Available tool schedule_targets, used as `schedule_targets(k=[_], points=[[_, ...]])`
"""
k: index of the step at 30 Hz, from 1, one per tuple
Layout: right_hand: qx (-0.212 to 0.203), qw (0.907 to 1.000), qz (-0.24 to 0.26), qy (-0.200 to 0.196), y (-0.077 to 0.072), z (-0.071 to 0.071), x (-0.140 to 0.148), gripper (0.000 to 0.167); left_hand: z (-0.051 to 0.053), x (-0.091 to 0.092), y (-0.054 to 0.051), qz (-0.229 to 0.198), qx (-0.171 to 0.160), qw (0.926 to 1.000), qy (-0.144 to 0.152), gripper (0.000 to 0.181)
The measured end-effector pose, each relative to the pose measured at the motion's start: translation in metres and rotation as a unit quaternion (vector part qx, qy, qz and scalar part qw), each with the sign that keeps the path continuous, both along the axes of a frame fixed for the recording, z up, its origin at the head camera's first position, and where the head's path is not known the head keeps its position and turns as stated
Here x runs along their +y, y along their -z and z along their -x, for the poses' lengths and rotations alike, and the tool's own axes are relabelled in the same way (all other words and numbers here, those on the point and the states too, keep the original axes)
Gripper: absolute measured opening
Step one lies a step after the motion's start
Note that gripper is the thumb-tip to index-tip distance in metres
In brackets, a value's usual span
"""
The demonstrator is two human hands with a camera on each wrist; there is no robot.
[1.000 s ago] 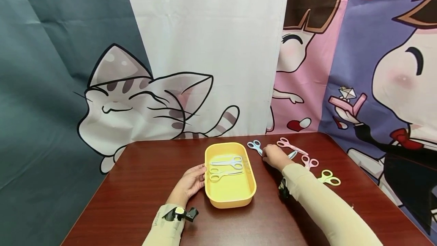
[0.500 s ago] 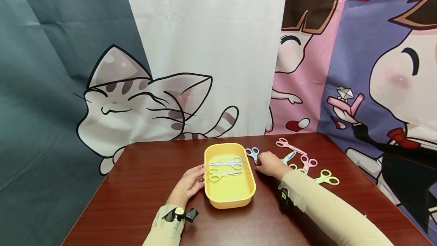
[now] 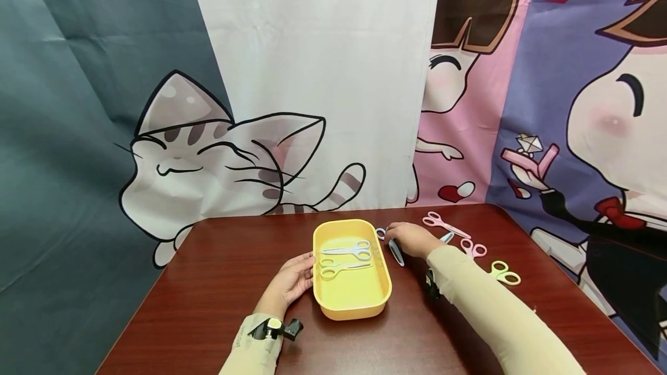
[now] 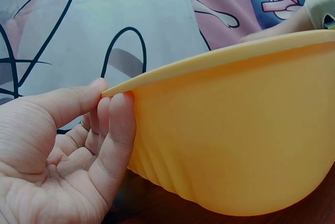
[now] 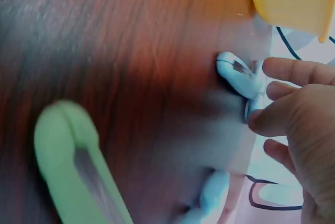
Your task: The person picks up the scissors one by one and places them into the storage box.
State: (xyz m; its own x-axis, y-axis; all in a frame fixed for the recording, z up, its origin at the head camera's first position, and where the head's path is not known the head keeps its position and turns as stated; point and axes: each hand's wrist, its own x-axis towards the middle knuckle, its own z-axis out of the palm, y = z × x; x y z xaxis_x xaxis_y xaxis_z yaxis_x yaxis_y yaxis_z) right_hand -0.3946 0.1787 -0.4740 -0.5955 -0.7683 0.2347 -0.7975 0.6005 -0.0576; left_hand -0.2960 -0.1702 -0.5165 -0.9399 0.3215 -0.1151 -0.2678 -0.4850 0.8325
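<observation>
My left hand [image 3: 292, 279] pinches the left rim of a yellow plastic tray [image 3: 351, 300], thumb above and fingers against the outer wall in the left wrist view. Inside the tray lie pale blue scissors [image 3: 341, 250] and yellow scissors [image 3: 346, 267]. To the right of the tray, my right hand [image 3: 411, 239] holds a pair of blue scissors [image 3: 396, 253] by the handles. One handle ring shows left of the fingers, and the blades point toward me. In the right wrist view, thumb and index finger lie about these blue scissors [image 5: 239, 79]; that view is partly blurred.
Pink scissors [image 3: 452, 228], a second pink pair [image 3: 473, 248], yellow-green scissors [image 3: 504, 274] and another blue pair [image 3: 446, 237] lie right on the brown table [image 3: 234, 247], partly behind my right arm. A printed cloth [image 3: 323, 62] hangs behind the table.
My right hand has moved left toward the tray, then slightly away from me onto the handles. The blue scissors have shifted nearer the tray, with their blades now showing. The left hand stays put.
</observation>
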Motion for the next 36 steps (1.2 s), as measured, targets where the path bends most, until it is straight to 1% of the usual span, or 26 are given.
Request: schedule_targets(k=[2,6,11,14,18,23,25,28,31,34,36], points=[[-0.002,1.0000,-0.006,-0.003,0.004,0.002,-0.001,0.034,0.000,0.000,0.000,0.000,0.000,1.0000,0.001,0.022],[0.003,0.9999,-0.013,0.008,0.008,0.003,-0.004,0.030,0.000,0.000,0.000,-0.004,0.000,1.0000,0.003,0.022],[0.014,0.9992,-0.028,0.023,0.004,0.001,-0.008,0.024,0.000,0.000,0.000,-0.006,0.001,1.0000,0.007,0.020],[0.014,0.9986,-0.040,0.031,0.001,-0.001,-0.010,0.023,0.001,0.000,-0.001,-0.007,0.000,1.0000,0.004,0.019],[0.015,0.9981,-0.051,0.031,0.000,0.000,-0.010,0.019,0.001,0.000,-0.001,-0.006,-0.003,1.0000,0.002,0.019],[0.049,0.9943,-0.092,0.027,-0.002,0.002,-0.004,0.021,0.000,0.001,0.000,-0.007,-0.003,0.9999,0.008,0.025],[0.071,0.9907,-0.112,0.030,-0.004,0.002,-0.001,0.021,0.000,0.001,0.000,-0.009,-0.003,0.9999,0.009,0.026],[0.090,0.9866,-0.129,0.045,-0.008,0.002,0.004,0.019,0.000,0.001,-0.001,-0.009,-0.003,0.9999,0.008,0.026],[0.096,0.9832,-0.144,0.059,-0.016,0.003,0.006,0.018,0.000,0.001,-0.001,-0.005,-0.002,1.0000,0.005,0.023],[0.100,0.9798,-0.156,0.076,-0.026,0.003,0.006,0.017,0.000,0.001,-0.001,-0.003,-0.004,1.0000,0.003,0.022],[0.101,0.9773,-0.159,0.096,-0.034,0.002,0.005,0.015,0.000,0.000,-0.001,-0.004,-0.006,1.0000,0.004,0.021]])
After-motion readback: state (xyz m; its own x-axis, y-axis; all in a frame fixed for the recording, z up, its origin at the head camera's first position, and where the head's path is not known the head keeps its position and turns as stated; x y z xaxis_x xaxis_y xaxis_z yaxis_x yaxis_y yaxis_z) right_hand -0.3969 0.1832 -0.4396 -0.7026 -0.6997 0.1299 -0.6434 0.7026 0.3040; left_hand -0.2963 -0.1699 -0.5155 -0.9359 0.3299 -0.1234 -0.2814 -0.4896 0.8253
